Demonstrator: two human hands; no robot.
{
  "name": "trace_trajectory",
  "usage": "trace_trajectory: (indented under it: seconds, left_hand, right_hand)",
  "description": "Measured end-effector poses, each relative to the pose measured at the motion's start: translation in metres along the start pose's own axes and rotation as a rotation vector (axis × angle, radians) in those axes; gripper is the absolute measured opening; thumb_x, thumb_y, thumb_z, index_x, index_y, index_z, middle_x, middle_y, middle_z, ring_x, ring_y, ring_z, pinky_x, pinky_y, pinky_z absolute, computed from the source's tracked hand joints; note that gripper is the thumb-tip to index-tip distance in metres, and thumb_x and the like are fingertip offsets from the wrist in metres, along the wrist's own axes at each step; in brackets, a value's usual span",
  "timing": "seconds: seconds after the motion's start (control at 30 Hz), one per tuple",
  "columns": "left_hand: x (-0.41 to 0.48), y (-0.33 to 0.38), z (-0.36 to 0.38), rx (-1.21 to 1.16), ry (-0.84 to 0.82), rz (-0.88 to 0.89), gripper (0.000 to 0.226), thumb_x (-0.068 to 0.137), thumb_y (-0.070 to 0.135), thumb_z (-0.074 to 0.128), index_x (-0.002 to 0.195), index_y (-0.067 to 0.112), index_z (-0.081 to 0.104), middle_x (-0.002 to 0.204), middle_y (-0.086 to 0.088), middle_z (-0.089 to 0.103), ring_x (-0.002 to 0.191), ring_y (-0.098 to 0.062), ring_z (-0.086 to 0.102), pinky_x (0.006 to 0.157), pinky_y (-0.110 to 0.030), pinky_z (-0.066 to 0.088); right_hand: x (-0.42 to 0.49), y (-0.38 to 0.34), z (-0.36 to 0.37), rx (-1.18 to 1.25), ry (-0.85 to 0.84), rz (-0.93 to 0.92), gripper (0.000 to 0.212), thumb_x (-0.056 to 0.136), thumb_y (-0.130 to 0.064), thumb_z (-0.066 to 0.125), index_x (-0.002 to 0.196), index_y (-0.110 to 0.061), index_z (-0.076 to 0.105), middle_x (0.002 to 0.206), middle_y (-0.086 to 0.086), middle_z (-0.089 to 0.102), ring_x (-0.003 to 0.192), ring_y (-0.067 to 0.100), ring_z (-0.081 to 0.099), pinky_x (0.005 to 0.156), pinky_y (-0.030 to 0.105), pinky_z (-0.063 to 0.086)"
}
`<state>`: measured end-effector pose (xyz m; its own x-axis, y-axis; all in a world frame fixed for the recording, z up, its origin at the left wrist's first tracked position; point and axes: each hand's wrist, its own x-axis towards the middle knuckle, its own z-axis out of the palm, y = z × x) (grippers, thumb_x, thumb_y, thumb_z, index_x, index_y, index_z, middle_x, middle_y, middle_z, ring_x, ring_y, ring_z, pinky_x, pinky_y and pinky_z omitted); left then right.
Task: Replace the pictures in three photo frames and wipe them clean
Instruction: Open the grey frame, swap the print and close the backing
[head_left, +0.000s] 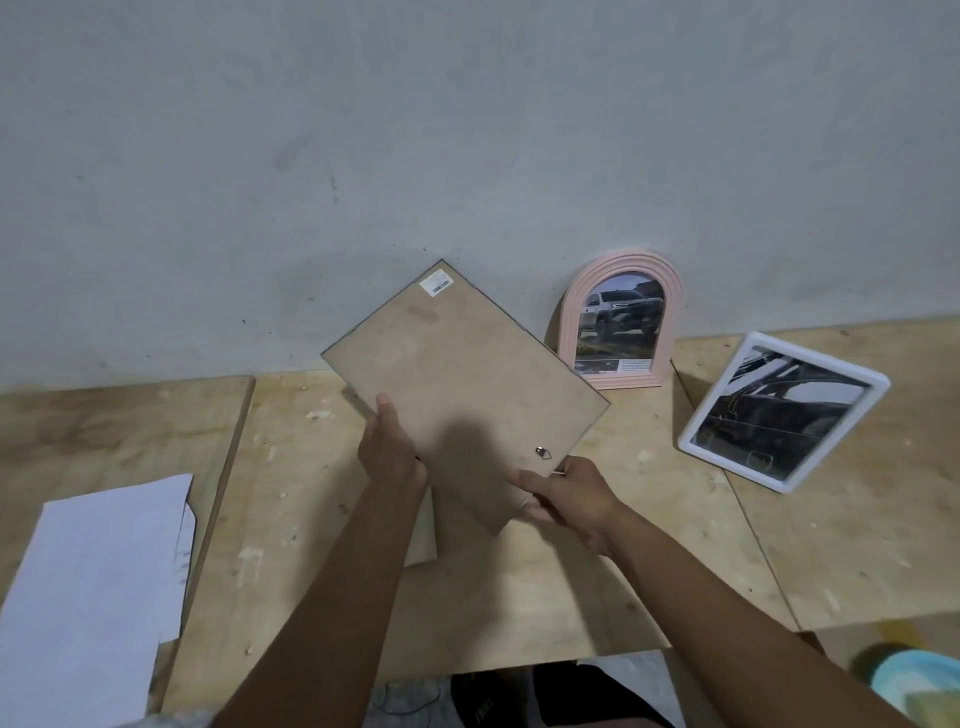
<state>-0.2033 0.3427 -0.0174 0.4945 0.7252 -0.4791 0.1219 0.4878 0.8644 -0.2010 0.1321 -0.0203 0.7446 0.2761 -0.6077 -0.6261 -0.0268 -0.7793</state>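
The left hand (392, 457) and right hand (566, 493) grip the frame (467, 374), back up. Better lay it flat on the tabletop (311, 519) before turning the clip (543, 453) — nothing slides out.

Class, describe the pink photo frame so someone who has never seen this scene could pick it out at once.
Look along the grey wall behind the wooden table. Against it, right of centre, stands the pink frame holding a car photo. Nothing else here has an arched top.
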Motion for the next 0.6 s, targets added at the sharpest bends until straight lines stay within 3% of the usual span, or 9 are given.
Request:
trace_trajectory:
  seconds: [0.1, 0.17, 0.27, 0.37, 0.47, 0.6]
  left_hand:
    - [0.003, 0.004, -0.010, 0.016, -0.153, -0.067, 0.014, 0.100, 0.026, 0.062, 0.096, 0.013, 0.065, 0.075, 0.000, 0.062, 0.064, -0.012, 0.060, 0.064, -0.027, 0.052]
    - [0.014, 0.010, -0.026, 0.070, -0.187, -0.098, 0.008, 0.096, 0.020, 0.066, 0.098, 0.013, 0.062, 0.081, -0.005, 0.059, 0.068, -0.017, 0.056, 0.061, -0.027, 0.050]
    - [0.024, 0.019, -0.047, 0.070, -0.192, -0.102, 0.011, 0.094, 0.019, 0.070, 0.097, 0.014, 0.060, 0.088, -0.006, 0.058, 0.077, -0.020, 0.055, 0.066, -0.033, 0.049]
    - [0.028, 0.020, -0.061, 0.216, -0.289, -0.039, 0.016, 0.093, 0.022, 0.073, 0.096, 0.013, 0.061, 0.093, -0.007, 0.062, 0.081, -0.021, 0.061, 0.070, -0.031, 0.054]
    - [0.033, 0.023, -0.068, 0.432, -0.410, 0.001, 0.020, 0.088, 0.024, 0.079, 0.095, 0.010, 0.065, 0.095, -0.010, 0.066, 0.088, -0.024, 0.064, 0.069, -0.029, 0.060]
    - [0.033, 0.026, -0.066, 0.609, -0.559, 0.024, 0.028, 0.086, 0.029, 0.079, 0.106, 0.011, 0.074, 0.107, -0.006, 0.075, 0.096, -0.024, 0.070, 0.076, -0.035, 0.060]
  right_hand:
    - [0.002, 0.002, -0.015, -0.006, -0.093, 0.057, 0.027, 0.088, -0.005, 0.074, 0.112, 0.007, 0.068, 0.099, 0.018, 0.077, 0.083, 0.024, 0.076, 0.070, 0.029, 0.063]
    - [0.004, -0.004, -0.033, -0.047, -0.129, 0.078, 0.031, 0.089, -0.004, 0.073, 0.117, 0.006, 0.067, 0.106, 0.020, 0.075, 0.089, 0.026, 0.076, 0.074, 0.032, 0.063]
    - [0.005, -0.017, -0.055, -0.214, -0.110, 0.053, 0.032, 0.086, -0.005, 0.077, 0.116, -0.001, 0.067, 0.102, 0.013, 0.077, 0.082, 0.020, 0.076, 0.065, 0.027, 0.061]
    - [0.009, -0.025, -0.068, -0.359, 0.033, -0.031, 0.042, 0.081, -0.012, 0.084, 0.118, -0.007, 0.066, 0.103, 0.014, 0.075, 0.073, 0.016, 0.070, 0.060, 0.024, 0.054]
    - [0.015, -0.034, -0.072, -0.266, 0.160, -0.102, 0.045, 0.082, -0.004, 0.081, 0.123, -0.009, 0.063, 0.097, 0.013, 0.072, 0.078, 0.022, 0.070, 0.066, 0.030, 0.058]
    - [0.018, -0.048, -0.072, -0.245, 0.202, -0.146, 0.047, 0.088, -0.001, 0.073, 0.129, -0.023, 0.064, 0.090, 0.007, 0.072, 0.076, 0.017, 0.067, 0.065, 0.026, 0.053]
